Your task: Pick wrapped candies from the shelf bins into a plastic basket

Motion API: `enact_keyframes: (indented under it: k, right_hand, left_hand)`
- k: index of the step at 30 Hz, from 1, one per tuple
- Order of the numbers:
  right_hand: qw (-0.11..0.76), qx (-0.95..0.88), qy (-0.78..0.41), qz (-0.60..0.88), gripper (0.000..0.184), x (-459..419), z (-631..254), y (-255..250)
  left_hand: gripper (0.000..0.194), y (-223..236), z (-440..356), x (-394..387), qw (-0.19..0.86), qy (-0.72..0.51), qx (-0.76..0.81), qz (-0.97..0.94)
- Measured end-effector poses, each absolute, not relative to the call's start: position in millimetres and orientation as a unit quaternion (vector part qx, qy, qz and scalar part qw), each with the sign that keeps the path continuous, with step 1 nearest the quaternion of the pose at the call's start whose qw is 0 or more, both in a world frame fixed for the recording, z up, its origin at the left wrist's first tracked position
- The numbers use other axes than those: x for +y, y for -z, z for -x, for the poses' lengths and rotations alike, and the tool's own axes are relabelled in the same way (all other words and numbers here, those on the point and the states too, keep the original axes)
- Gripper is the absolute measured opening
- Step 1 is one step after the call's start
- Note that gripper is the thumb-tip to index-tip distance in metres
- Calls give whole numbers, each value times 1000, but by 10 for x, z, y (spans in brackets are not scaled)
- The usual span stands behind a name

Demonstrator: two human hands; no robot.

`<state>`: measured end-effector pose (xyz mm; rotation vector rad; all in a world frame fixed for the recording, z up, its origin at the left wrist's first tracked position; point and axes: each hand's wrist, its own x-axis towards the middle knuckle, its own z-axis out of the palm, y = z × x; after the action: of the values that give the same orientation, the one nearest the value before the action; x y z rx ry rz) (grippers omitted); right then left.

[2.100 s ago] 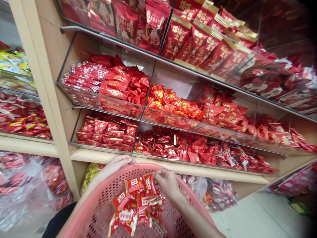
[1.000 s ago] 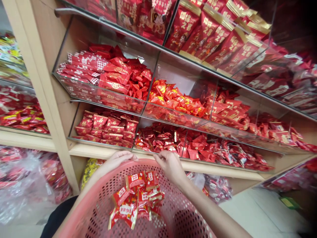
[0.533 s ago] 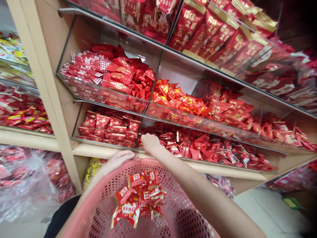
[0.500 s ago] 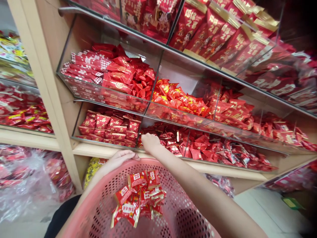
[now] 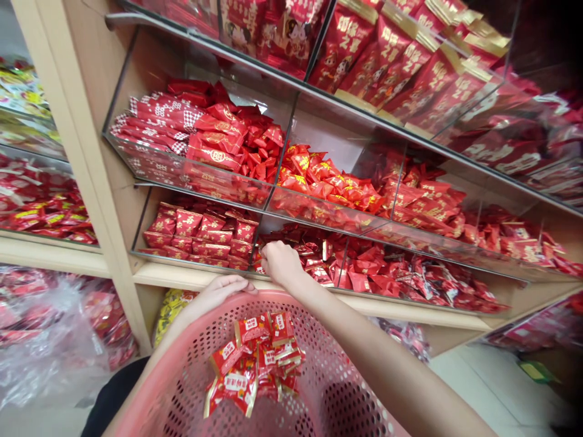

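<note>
hanging over the left end of the lower bin (image 5: 336,287), the right hand (image 5: 281,264) has curled fingers, any hold hidden, with jumbled red candies (image 5: 314,250) just right of them, while the left hand (image 5: 224,287), farther off, drapes over the near basket's (image 5: 269,295) rim, grip unclear.

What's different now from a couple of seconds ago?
The right hand let go of a packet in the pink basket and moved forward to the dark red shelf packets; its grasp is unclear. The left hand stayed on the rim, and the basket's packets look unmoved.
</note>
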<state>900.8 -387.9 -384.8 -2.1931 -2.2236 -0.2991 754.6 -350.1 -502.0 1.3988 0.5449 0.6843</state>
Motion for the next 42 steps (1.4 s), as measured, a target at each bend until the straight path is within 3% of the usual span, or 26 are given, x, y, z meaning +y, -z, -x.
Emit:
enact_keyframes:
  k: [8, 15, 19, 30, 36, 42]
  right_hand:
    - [226, -692, 66, 682, 21, -4144, -9229, 3642]
    - [420, -614, -205, 636, 20, -4483, -9415, 3610]
    - [440, -526, -341, 643, 19, -4607, -9458, 3717]
    - [407, -341, -549, 645, 18, -5028, -9367, 4460]
    - [406, -286, -584, 642, 22, -5318, -9212, 4708]
    - [470, -288, -541, 635, 25, -5171, -9339, 4548]
  left_hand:
    - [30, 4955, -7530, -3526, 677, -302, 247, -625]
    - [30, 4942, -7537, -3546, 680, -295, 250, -623]
    - [30, 4951, -7549, -3549, 678, -297, 252, -624]
    - [29, 4985, -7531, -3535, 693, -302, 240, -609]
    - [30, 4999, -7532, -3532, 695, -299, 234, -611]
    - [31, 5005, -7532, -3527, 693, -297, 236, -613]
